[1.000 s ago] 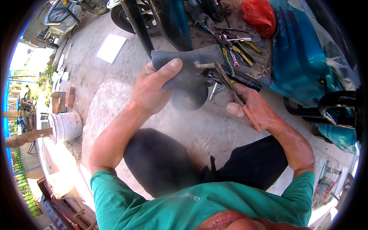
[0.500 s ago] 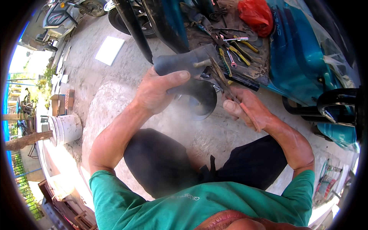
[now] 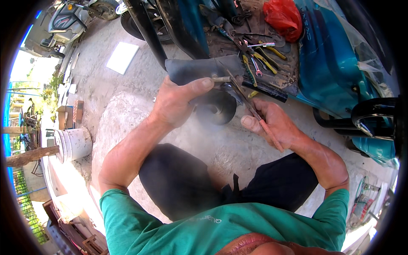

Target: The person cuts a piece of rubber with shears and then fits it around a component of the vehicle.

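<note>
My left hand point(image 3: 180, 100) grips a black rubber inner tube point(image 3: 193, 69), its thumb pressed along it close to the metal valve stem point(image 3: 222, 79). Part of the tube hangs in a curl below and right of that hand. In my right hand point(image 3: 274, 121) is a slim, dark, pointed metal tool point(image 3: 243, 94) with a red-sleeved handle point(image 3: 270, 132); its exact kind is not clear. The tool slants up to the left, its dark end overlapping the tube beside the valve stem. Whether it touches the stem I cannot tell.
A teal vehicle point(image 3: 327, 55) stands at the right, its floor carrying several tools, including yellow-handled pliers point(image 3: 267, 63), and a red plastic bag point(image 3: 284, 19). Dark frame bars rise ahead. A white bucket point(image 3: 74, 142) stands left; a white board point(image 3: 122, 58) lies on the concrete floor.
The tube has shifted and turned slightly in my left hand, and the valve stem now sits lower. My right hand has moved down a little, with the tool still in it.
</note>
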Demonstrator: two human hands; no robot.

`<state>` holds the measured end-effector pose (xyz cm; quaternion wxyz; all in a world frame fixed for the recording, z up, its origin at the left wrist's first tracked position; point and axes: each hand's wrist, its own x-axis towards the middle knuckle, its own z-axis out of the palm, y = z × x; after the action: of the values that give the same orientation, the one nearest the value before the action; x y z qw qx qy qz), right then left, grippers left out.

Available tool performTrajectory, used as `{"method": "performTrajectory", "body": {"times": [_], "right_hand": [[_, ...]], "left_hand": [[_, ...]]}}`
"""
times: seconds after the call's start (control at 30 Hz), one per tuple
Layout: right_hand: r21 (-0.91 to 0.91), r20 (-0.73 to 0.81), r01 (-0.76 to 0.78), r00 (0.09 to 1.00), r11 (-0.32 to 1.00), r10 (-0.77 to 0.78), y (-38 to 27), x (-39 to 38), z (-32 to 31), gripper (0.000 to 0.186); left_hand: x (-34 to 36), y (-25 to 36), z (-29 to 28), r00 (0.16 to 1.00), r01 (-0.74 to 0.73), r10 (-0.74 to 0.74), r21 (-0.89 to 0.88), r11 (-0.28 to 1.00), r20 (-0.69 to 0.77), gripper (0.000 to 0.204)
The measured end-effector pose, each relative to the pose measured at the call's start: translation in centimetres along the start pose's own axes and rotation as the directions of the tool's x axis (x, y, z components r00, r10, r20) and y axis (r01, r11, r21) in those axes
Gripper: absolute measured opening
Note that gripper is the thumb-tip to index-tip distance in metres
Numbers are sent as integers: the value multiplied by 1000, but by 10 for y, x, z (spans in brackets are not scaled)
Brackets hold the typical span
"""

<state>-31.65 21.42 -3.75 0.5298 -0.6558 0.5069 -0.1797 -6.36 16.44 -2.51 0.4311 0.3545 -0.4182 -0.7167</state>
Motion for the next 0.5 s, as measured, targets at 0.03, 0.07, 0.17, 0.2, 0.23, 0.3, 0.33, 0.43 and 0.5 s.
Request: {"method": "performTrajectory", "body": {"times": [0.03,0.07,0.17,0.2,0.23,0.3,0.33,0.43,0.5], "right_hand": [[9,-1,-15,1000,1000,15,0,0,0,72],[18,-3,-30,1000,999,31,-1,0,0,72],[55,-24,-35,999,998,36,-5,-1,-2,73],[69,-32,-29,999,997,31,-6,-1,-3,73],[94,-28,-11,1000,995,14,-7,-2,-4,73],[145,-19,26,1000,989,-24,-8,-2,-5,72],[113,5,2,1000,994,-3,-9,-3,-6,73],[36,46,-43,998,998,42,-11,-5,-9,73],[15,42,-38,998,999,37,-9,-5,-9,72]], "left_hand": [[-1,0,1,1000,-6,6,26,1000,-15,39],[-1,0,1,1000,-15,16,45,999,-6,39],[-1,2,5,999,-27,25,77,997,21,41],[-2,3,7,1000,-20,18,76,997,23,43],[-3,4,9,1000,-13,12,76,997,25,44],[-2,4,11,999,-36,32,107,994,37,46],[-2,4,11,998,-48,43,124,991,41,46],[-2,3,11,998,-52,48,108,993,40,48],[-3,6,14,999,-42,39,99,994,28,47]]}}
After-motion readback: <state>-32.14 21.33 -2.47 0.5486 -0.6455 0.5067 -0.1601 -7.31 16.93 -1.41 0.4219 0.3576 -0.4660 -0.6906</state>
